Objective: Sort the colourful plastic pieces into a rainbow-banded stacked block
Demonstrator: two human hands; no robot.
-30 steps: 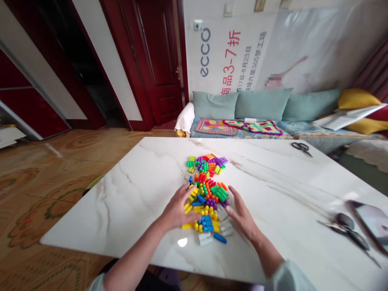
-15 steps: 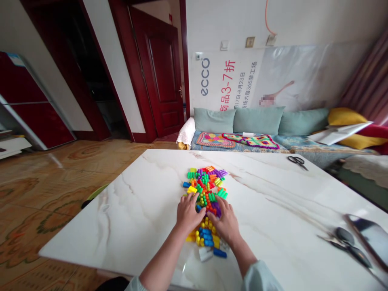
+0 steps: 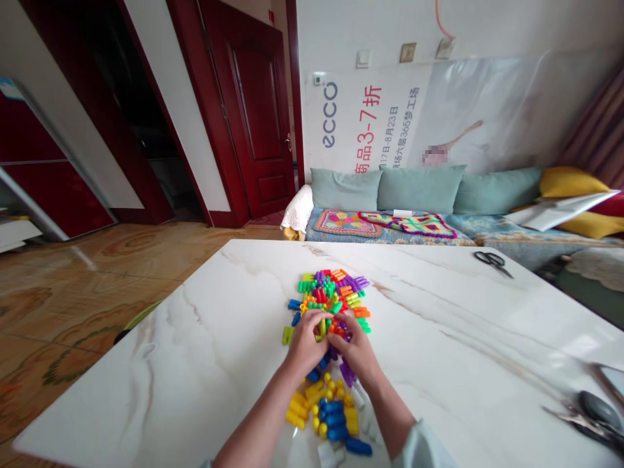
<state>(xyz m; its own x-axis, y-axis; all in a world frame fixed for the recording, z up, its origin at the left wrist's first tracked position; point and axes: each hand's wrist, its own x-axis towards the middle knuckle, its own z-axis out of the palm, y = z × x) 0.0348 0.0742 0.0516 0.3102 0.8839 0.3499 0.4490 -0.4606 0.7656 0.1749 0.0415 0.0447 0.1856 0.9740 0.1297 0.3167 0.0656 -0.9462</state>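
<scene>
In the head view, two bare hands meet over a heap of bright plastic pieces strung down the middle of a white marbled table. Left hand and right hand are bent inward, fingers curled and tips close together above the heap's middle; a yellow-green piece shows between them, though whether either hand grips it I cannot tell. A green piece lies just beyond the fingertips. On the near side sit yellow pieces, blue ones and a pale piece; beyond the hands, red, orange, green and purple crowd together, with a purple cluster on the far right. Scissors rest near the table's far right corner, and a black-handled tool lies nearer, at right. Across the room, green cushions line a sofa beneath a poster, beside a dark red door.
</scene>
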